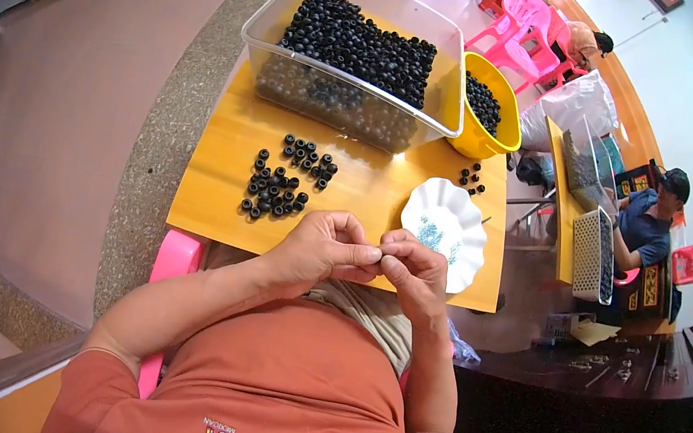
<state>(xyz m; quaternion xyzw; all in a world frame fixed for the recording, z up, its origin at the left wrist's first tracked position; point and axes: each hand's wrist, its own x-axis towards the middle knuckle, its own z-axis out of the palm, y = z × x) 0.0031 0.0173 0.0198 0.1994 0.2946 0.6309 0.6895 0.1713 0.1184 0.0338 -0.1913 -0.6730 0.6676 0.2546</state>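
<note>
My left hand (325, 251) and my right hand (419, 275) meet above the table's near edge, fingertips pinched together. Something small and dark may sit between them, but the fingers cover most of it. To the left of centre, several small black ring-like parts (271, 193) lie loose on the yellow wooden table (351, 186). Beside my right hand is a white scalloped plate (428, 195) with tiny bluish bits (431, 233) on it. Behind stands a clear plastic bin (253, 31) heaped with black parts (356, 41).
A yellow bucket (504, 137) with black parts stands right of the bin, and a few loose parts (472, 178) lie before it. Further right, a person (646, 223) sits at another table with a white perforated basket (591, 255). Pink chairs (526, 27) stand at the back.
</note>
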